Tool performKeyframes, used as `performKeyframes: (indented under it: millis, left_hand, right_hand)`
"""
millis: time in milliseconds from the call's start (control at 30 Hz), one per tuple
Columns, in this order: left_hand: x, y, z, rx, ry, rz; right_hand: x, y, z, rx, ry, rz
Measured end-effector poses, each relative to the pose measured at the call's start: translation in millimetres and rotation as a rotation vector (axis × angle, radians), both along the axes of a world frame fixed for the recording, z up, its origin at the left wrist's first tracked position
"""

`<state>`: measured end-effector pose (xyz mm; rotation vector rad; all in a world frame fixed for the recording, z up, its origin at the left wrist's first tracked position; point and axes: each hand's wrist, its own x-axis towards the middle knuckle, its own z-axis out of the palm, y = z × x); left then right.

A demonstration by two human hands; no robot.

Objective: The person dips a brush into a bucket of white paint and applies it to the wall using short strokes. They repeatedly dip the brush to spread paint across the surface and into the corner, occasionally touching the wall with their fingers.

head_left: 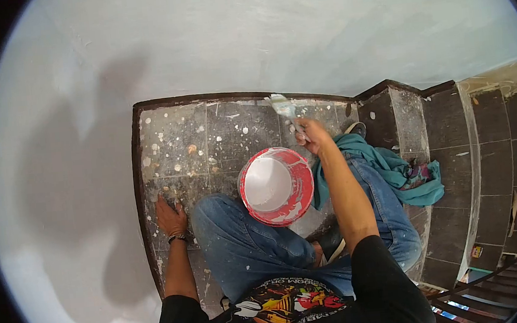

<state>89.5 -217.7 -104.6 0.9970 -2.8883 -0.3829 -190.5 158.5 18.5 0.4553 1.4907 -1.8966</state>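
My right hand (312,135) grips a paintbrush (282,107) by its handle. The brush's pale, paint-coated bristles are by the dark trim at the foot of the wall (229,41). Below the brush, a red bucket (300,185) with white paint (266,184) inside stands between my legs, its rim smeared with paint. My left hand (171,218) rests on the spattered tiles at the left, fingers spread and holding nothing. A teal cloth (417,187) lies over and beside my right leg.
Dark tiled steps (445,120) go down at the right, past a corner in the trim. A dark slatted railing (497,291) is at the lower right. White paint spots mark the floor tiles (176,138). My jeans-clad legs are folded around the bucket.
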Motion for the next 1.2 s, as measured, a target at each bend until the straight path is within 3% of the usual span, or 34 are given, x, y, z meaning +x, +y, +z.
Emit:
performKeyframes:
  millis: [567,833,1067,1200]
  left_hand:
    - [4,-4,-9,0.006,0.033,-0.037]
    - [2,-1,-2,0.036,0.020,-0.002]
    - [6,-4,-17,-0.021,0.055,-0.023]
    - [2,-2,-4,0.007,-0.005,-0.018]
  right_hand:
    - [-23,-45,-13,0.088,0.004,-0.054]
    - [19,-14,109,-0.023,0.291,-0.072]
    - [8,9,11,0.108,0.035,-0.059]
    - [0,-7,-12,0.134,-0.006,-0.025]
